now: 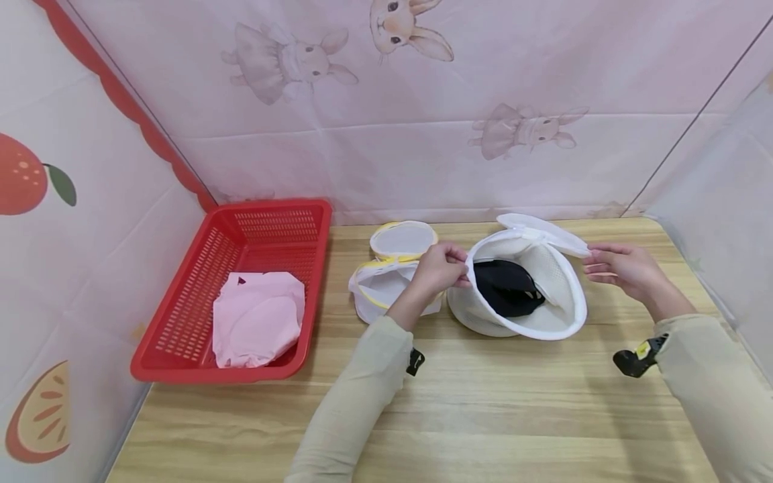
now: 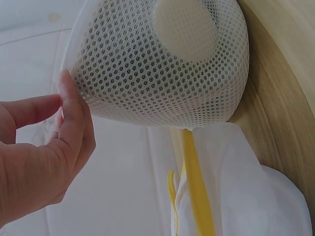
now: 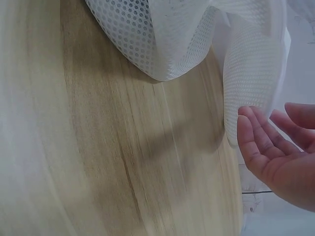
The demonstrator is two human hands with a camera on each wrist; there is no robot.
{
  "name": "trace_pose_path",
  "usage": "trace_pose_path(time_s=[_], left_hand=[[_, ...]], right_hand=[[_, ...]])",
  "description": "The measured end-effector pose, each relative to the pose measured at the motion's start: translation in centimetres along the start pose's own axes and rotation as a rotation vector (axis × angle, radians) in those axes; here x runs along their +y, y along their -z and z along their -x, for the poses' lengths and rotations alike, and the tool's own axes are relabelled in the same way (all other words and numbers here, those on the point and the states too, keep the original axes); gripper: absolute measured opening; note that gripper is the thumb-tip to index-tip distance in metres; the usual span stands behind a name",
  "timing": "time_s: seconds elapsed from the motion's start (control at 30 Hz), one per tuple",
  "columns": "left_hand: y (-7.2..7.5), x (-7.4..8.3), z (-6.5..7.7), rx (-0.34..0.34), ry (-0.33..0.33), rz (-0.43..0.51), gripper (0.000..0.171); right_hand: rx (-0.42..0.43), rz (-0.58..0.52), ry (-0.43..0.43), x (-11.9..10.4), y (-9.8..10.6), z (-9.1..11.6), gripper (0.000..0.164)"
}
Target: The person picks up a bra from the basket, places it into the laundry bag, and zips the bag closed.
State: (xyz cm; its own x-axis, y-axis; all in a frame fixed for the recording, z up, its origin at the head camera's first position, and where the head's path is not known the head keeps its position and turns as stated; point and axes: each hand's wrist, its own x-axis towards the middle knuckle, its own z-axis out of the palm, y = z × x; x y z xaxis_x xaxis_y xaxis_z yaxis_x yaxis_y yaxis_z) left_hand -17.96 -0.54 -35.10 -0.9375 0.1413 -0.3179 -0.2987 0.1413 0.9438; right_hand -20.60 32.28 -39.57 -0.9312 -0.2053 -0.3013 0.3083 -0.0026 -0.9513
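Observation:
A white mesh laundry bag [image 1: 561,312] stands on the table with its mouth toward me and its round lid [image 1: 540,228] flipped back. Inside it lies a black piece of clothing [image 1: 507,288], perhaps a bra. My left hand [image 1: 443,268] pinches the left side of the bag's rim between thumb and fingers. At the lid's right edge, my right hand [image 1: 625,268] holds on with thumb and fingertips, the other fingers loosely bent. The right wrist view shows the lid's mesh [image 3: 251,73] hanging at those fingertips. A pale round patch [image 2: 187,29] shows on the bag's mesh.
Left of the bag, a smaller white laundry bag with yellow trim [image 1: 386,288] stands with its lid raised. A red plastic basket [image 1: 220,376] at the left holds folded pink fabric [image 1: 260,322]. Printed cloth walls [image 1: 410,161] close off the table's back and sides.

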Motion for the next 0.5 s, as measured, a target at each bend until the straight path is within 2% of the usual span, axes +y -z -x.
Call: trace_pose_path(time_s=[0.33, 0.5], left_hand=[[0.09, 0.07, 0.08, -0.011, -0.005, 0.011, 0.011], [0.10, 0.16, 0.16, -0.011, -0.004, 0.010, 0.011]], right_hand=[[-0.016, 0.000, -0.045, -0.27, -0.35, -0.17, 0.035], [-0.005, 0.018, -0.067, -0.44, -0.47, -0.22, 0.033]])
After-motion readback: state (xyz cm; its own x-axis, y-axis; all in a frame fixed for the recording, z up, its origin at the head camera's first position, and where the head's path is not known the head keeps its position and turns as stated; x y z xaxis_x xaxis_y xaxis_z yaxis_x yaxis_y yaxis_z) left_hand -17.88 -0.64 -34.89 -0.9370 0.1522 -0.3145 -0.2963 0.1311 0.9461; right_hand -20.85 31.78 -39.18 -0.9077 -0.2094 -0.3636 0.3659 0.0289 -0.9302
